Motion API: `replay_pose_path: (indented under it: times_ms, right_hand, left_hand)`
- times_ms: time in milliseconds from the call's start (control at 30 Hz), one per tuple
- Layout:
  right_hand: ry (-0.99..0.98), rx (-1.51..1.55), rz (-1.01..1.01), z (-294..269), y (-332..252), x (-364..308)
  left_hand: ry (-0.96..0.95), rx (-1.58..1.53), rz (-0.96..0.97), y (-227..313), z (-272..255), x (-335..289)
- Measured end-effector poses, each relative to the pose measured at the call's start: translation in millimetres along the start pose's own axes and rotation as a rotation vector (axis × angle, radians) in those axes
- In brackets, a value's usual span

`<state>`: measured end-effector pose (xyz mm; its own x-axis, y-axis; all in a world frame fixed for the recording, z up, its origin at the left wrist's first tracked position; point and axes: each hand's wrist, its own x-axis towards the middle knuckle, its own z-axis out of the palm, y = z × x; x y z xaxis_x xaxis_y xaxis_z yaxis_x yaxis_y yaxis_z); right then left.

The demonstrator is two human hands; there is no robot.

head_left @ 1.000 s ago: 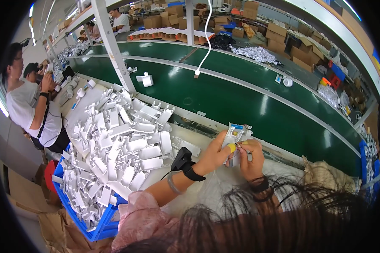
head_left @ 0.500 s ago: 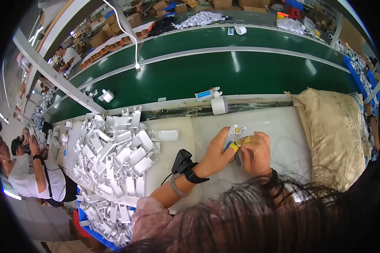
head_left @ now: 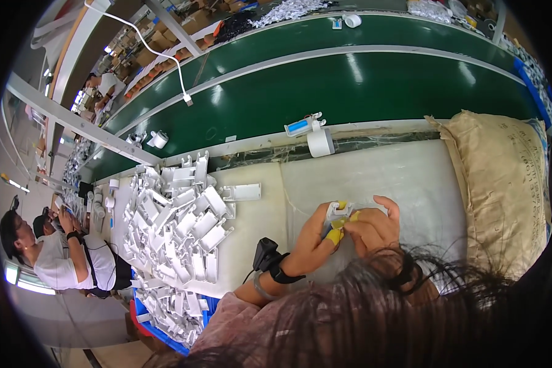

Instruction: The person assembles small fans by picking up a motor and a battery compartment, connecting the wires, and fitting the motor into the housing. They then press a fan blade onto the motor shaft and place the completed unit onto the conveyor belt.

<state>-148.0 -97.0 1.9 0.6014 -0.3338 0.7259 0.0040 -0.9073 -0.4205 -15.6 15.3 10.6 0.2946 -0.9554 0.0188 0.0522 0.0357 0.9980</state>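
Over the worktop, my left hand [head_left: 313,243] grips a small white plastic part [head_left: 338,211] with a notched upper end. Yellow wrapping covers some of my fingertips. Close on its right, my right hand [head_left: 374,230] is closed, with thumb and fingertips pinched against the near side of the part and one finger raised. My fingers hide the lower half of the part. To the left lies a large heap of white plastic housings [head_left: 181,211], with one housing [head_left: 243,192] at its right edge.
A blue crate [head_left: 159,334] full of similar housings stands below the heap. A brown sack [head_left: 500,184] lies at the right. Along the green conveyor [head_left: 257,101] edge sit a white cylinder [head_left: 320,142] and a housing with a blue insert [head_left: 299,126]. A co-worker [head_left: 73,260] sits at left.
The whole view has shifted and tilted slightly. My hands are a little lower over the worktop, and the white part has turned between my fingers. One right finger now points up.
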Motion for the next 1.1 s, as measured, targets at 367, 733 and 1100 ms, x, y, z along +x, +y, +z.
replay_pose_path:
  times_ms: [367, 733, 1100]
  right_hand:
    - [0.025, -0.041, -0.022, 3, -2, 0]
    - [0.035, -0.028, -0.031, 2, -4, 1]
    - [0.022, -0.041, -0.040, 3, -4, 3]
  left_hand:
    - [-0.003, 0.053, -0.101, -2, -7, -8]
    - [-0.012, 0.083, -0.098, 0, -5, -10]
    - [0.027, 0.420, 0.204, -6, -9, -5]
